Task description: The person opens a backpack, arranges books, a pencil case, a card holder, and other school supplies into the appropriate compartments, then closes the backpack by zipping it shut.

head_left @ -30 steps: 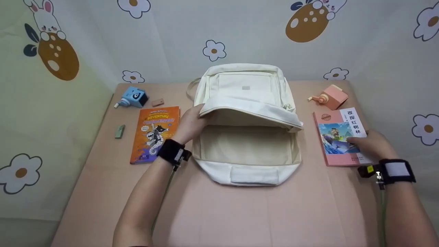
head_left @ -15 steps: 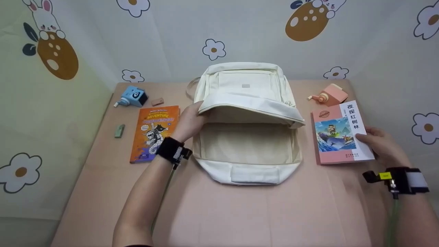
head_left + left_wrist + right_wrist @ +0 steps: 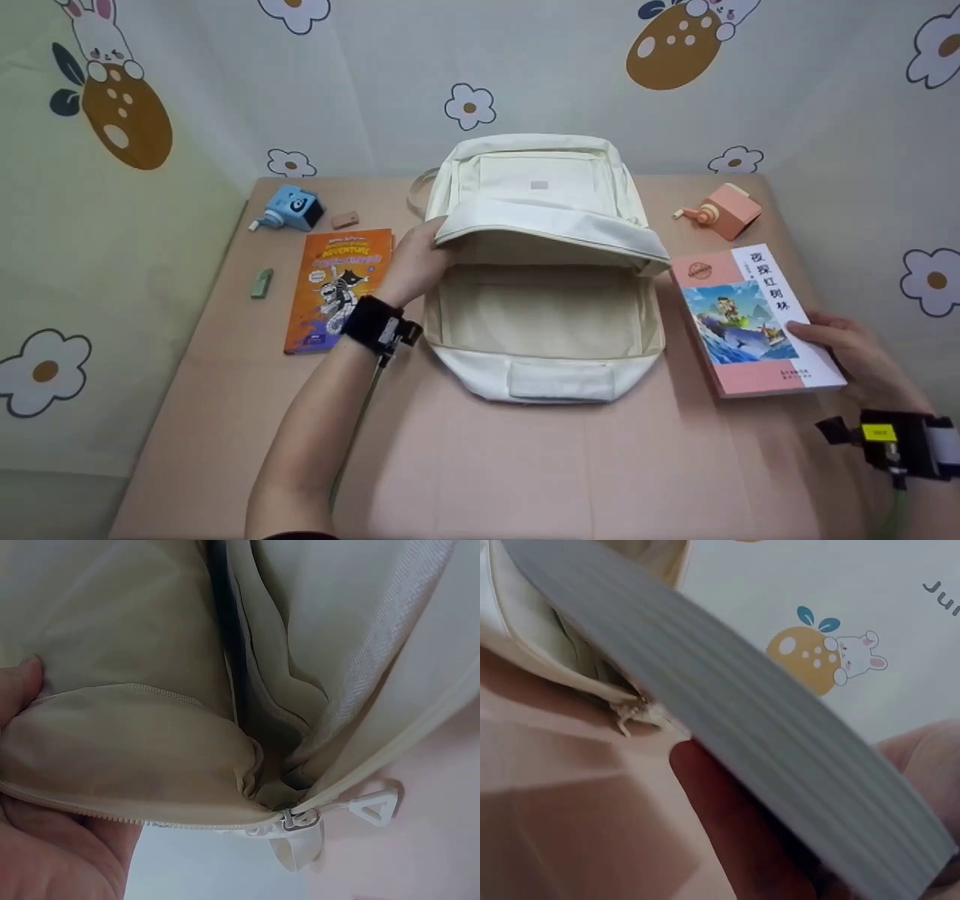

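A cream backpack (image 3: 559, 382) lies in the middle of the table with its main compartment unzipped. My left hand (image 3: 416, 262) grips the left part of its raised flap (image 3: 555, 217); in the left wrist view the thumb is on the lining (image 3: 120, 742) and the fingers are under the zipper edge. My right hand (image 3: 862, 352) holds a pink and white book (image 3: 750, 322) by its right side, thumb on the cover. The right wrist view shows the book's page edges (image 3: 727, 705), with fingers (image 3: 727, 817) beneath. The book is lifted over the table, just right of the bag.
An orange book (image 3: 341, 292) lies left of the bag, near a green eraser (image 3: 262, 284), a pink eraser (image 3: 345, 220) and a blue box-shaped gadget with a crank (image 3: 292, 208). A similar pink gadget (image 3: 727, 211) stands at the back right. Patterned cloth walls (image 3: 540, 67) enclose the table.
My right hand has lifted the pink and white book and brought it nearer to me and slightly left. My left hand keeps its grip, and the flap is raised slightly higher.
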The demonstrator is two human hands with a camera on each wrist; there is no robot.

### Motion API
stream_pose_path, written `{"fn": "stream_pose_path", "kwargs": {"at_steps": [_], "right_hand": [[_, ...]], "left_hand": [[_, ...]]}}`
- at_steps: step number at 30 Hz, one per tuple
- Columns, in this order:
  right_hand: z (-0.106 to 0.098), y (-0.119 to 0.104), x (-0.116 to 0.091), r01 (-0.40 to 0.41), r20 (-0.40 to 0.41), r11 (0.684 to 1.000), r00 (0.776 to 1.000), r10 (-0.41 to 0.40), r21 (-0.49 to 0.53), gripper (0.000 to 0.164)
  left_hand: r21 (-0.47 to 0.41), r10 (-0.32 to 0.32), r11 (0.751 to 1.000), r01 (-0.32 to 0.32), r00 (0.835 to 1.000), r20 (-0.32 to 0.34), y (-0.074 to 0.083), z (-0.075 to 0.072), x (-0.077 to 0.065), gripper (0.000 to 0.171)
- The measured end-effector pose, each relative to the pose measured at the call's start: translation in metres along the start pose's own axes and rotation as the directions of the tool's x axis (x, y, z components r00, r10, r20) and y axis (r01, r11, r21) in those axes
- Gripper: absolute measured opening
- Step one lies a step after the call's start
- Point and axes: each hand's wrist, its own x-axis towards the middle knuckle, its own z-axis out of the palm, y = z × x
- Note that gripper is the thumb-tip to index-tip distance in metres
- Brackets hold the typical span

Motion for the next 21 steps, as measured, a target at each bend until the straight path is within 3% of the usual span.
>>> {"fn": "stream_pose_path", "kwargs": {"at_steps": [4,6,9,12,14,21], "right_hand": [[0.007,0.002,-0.005,-0.041,0.083,0.994,0.995,0.049,-0.099,0.076],[0.011,0.004,-0.005,-0.034,0.129,0.99,0.99,0.052,-0.139,0.08],[0.018,0.006,-0.004,0.012,0.256,0.995,0.967,0.015,-0.1,0.05],[0.031,0.006,0.001,0.052,0.4,0.998,0.916,-0.031,-0.04,0.03],[0.043,0.006,0.005,0.042,0.467,0.999,0.883,-0.035,-0.005,0.031],[0.099,0.001,0.018,-0.026,0.563,0.999,0.826,-0.006,0.048,0.039]], "left_hand": [[-0.022,-0.003,1.0,0.003,1.0,0.002,0.0,0.0,0.0,0.028],[-0.02,0.001,1.0,-0.001,1.0,0.0,0.001,0.0,0.0,0.028],[-0.018,0.005,1.0,-0.005,1.0,0.001,0.001,0.0,0.0,0.029],[-0.027,0.004,1.0,-0.004,1.0,0.0,0.0,0.001,0.0,0.03],[-0.033,0.01,0.999,-0.01,1.0,0.0,0.0,0.001,-0.001,0.03],[0.014,0.046,0.999,-0.046,0.999,-0.017,0.0,0.002,0.0,0.024]]}}
